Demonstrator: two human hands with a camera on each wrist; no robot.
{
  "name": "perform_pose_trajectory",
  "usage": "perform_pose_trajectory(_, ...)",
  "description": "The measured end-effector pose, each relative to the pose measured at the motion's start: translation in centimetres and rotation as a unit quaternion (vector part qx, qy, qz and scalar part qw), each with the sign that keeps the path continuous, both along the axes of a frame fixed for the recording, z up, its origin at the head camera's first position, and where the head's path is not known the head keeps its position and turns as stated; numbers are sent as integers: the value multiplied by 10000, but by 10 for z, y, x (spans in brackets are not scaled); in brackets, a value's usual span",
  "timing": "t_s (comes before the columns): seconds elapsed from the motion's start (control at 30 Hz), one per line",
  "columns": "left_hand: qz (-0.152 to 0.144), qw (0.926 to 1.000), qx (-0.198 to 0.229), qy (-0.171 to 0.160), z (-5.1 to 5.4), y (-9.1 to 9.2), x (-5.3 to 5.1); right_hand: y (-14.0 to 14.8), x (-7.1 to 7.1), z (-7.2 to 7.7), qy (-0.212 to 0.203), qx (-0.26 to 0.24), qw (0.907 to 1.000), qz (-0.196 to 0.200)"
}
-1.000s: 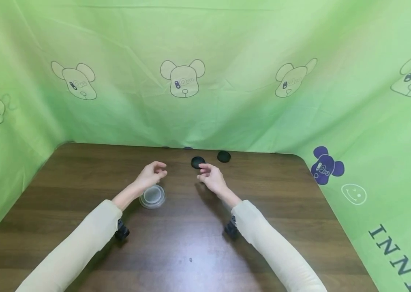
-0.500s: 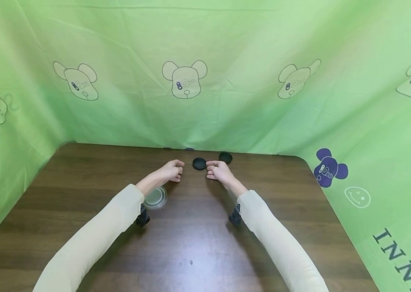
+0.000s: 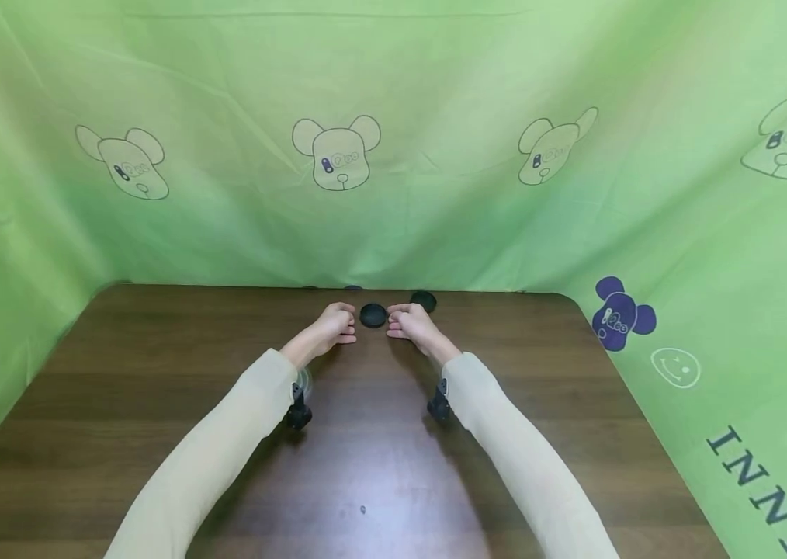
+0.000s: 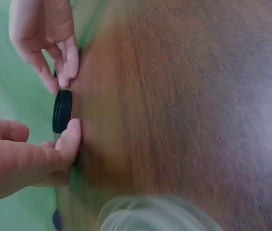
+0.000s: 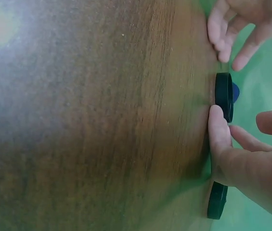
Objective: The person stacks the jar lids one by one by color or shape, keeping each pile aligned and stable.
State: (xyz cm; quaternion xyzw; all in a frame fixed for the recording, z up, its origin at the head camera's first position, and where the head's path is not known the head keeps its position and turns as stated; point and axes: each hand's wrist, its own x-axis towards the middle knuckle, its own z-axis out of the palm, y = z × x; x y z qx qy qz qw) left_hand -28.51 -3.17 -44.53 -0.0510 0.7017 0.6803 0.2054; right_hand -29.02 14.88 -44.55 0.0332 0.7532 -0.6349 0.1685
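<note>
A round black lid [image 3: 373,315] lies near the table's far edge, between my two hands. It has a raised rim and looks hollow in the left wrist view. My left hand [image 3: 331,328] is just left of it, fingers loosely bent, with a small gap to the lid in the right wrist view. On the other side is my right hand [image 3: 416,324], its fingertips at the lid's rim; whether they touch cannot be told. Neither hand grips anything. A second black lid [image 5: 217,200] lies behind the right hand, partly covered by it in the head view.
A clear round container [image 4: 155,216] stands on the brown wooden table [image 3: 372,435], mostly hidden behind the left wrist in the head view. Green printed cloth [image 3: 435,225] hangs close behind the far edge and at both sides.
My left hand has moved right and away from the clear container, up to the nearer lid. The right hand has shifted slightly right, off the lid to its right side. Both lids stay put.
</note>
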Motion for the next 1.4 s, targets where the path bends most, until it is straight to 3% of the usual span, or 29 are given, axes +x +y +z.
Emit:
perform_pose_trajectory(0.13, 132, 9989, 2, 444, -65, 6, -50, -2, -3, 0, -5, 80, 10000, 2)
perform_pose_trajectory(0.23, 239, 9979, -172, 581, -102, 10, -83, -3, -7, -1, 6, 74, 10000, -11)
perform_pose_trajectory(0.3, 327, 9969, -338, 628, -99, 12, -83, -5, -9, -2, 69, 116, 9999, -6)
perform_pose_trajectory(0.33, 326, 9965, -414, 646, -92, 13, -78, -5, -10, -3, 110, 167, 9998, 1)
perform_pose_trajectory(0.43, 289, 9956, -634, 627, -61, 15, -57, -9, -11, -4, 248, 412, 9988, 23)
perform_pose_trajectory(0.53, 157, 9943, -826, 657, -39, 16, -43, -12, -12, -4, 369, 679, 9970, 16)
perform_pose_trajectory(0.6, 78, 9935, -757, 850, -49, 15, -52, -14, -13, -5, 431, 807, 9958, 16)
perform_pose_trajectory(0.63, 54, 9923, -719, 1007, -60, 14, -60, -14, -14, -5, 463, 862, 9952, 25)
perform_pose_trajectory(0.77, 39, 9920, -712, 1046, -85, 15, -80, -14, -16, -6, 568, 1014, 9931, 174)
perform_pose_trajectory(0.8, 44, 9922, -789, 966, -73, 16, -71, -14, -16, -6, 586, 1020, 9928, 217)
perform_pose_trajectory(0.83, 92, 9924, -831, 909, -73, 17, -72, -14, -16, -6, 594, 1011, 9928, 254)
perform_pose_trajectory(0.87, 114, 9924, -908, 824, -62, 17, -63, -13, -17, -7, 604, 991, 9928, 290)
perform_pose_trajectory(0.93, 163, 9914, -771, 1041, -68, 16, -65, -12, -18, -8, 631, 951, 9928, 351)
perform_pose_trajectory(1.0, 164, 9922, -702, 1020, -61, 16, -60, -11, -17, -8, 687, 985, 9920, 399)
perform_pose_trajectory(1.03, 170, 9922, -715, 1009, -65, 16, -63, -10, -16, -8, 734, 1011, 9912, 429)
perform_pose_trajectory(1.1, 137, 9916, -717, 1068, -57, 17, -56, -10, -15, -7, 860, 1129, 9887, 477)
perform_pose_trajectory(1.17, 118, 9922, -905, 850, -31, 20, -36, -8, -14, -8, 1027, 1178, 9864, 517)
perform_pose_trajectory(1.23, 102, 9909, -967, 935, -21, 21, -26, -6, -14, -9, 1080, 1177, 9857, 540)
perform_pose_trajectory(1.4, 126, 9894, -1043, 1007, -13, 21, -15, -5, -15, -12, 1000, 1128, 9868, 595)
